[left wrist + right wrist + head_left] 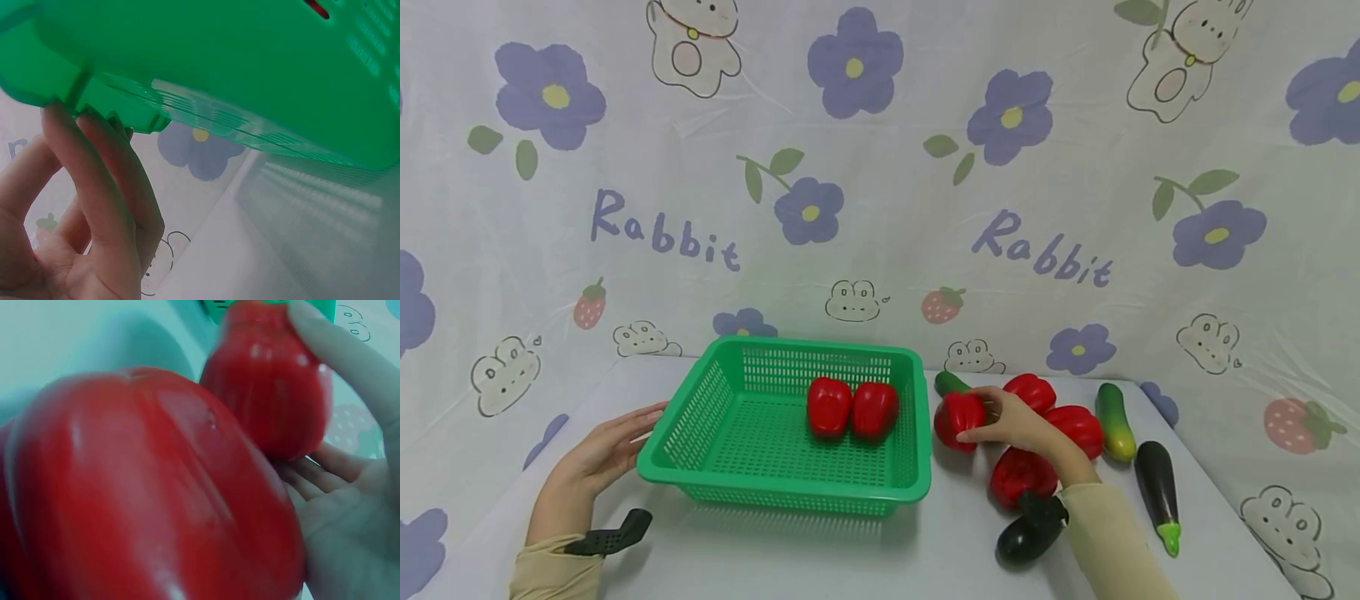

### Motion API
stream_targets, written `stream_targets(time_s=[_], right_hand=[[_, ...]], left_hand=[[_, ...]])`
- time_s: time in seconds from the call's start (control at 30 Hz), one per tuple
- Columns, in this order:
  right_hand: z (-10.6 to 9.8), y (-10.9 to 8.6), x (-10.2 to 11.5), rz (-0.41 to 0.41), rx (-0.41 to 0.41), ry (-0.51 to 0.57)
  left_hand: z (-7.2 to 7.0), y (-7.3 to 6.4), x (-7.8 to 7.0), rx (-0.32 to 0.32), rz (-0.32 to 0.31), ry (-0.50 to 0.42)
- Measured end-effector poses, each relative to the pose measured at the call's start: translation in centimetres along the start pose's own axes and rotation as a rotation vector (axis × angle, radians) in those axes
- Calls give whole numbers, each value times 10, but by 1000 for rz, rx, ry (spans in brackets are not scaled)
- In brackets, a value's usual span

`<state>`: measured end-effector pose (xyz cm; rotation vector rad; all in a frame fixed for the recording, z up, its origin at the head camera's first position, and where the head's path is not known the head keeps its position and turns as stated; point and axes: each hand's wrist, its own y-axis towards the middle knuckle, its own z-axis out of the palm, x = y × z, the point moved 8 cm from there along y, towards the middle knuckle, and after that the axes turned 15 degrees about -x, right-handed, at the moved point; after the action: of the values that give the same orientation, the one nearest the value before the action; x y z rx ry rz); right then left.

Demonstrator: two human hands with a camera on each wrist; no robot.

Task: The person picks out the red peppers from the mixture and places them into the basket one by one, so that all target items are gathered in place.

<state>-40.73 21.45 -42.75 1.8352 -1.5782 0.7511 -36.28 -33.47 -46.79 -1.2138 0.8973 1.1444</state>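
Note:
A green plastic basket stands at mid-table, with two red bell peppers side by side towards its right end. My left hand is at the basket's left side, its fingers extended and the fingertips right at the rim in the left wrist view. Just right of the basket, my right hand grips another red bell pepper, thumb on one side and fingers on the other. The right wrist view shows that held pepper behind a larger red bell pepper close to the camera.
Three more red bell peppers lie around my right wrist. A green cucumber is behind the held pepper, and a yellow-ended one lies further right. Dark eggplants rest at the right edge and below my right forearm. A patterned curtain hangs behind.

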Motion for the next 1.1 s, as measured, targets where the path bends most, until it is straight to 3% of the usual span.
stream_targets(time_s=[0.43, 0.87, 1.1], right_hand=[[-11, 5, 11, -43, -164, 81], [-17, 9, 33, -65, -232, 154], [-18, 10, 48, -106, -270, 180]], left_hand=[[1, 1, 0, -8, 12, 37], [1, 0, -1, -13, -4, -2], [2, -1, -1, 15, 11, -11]])
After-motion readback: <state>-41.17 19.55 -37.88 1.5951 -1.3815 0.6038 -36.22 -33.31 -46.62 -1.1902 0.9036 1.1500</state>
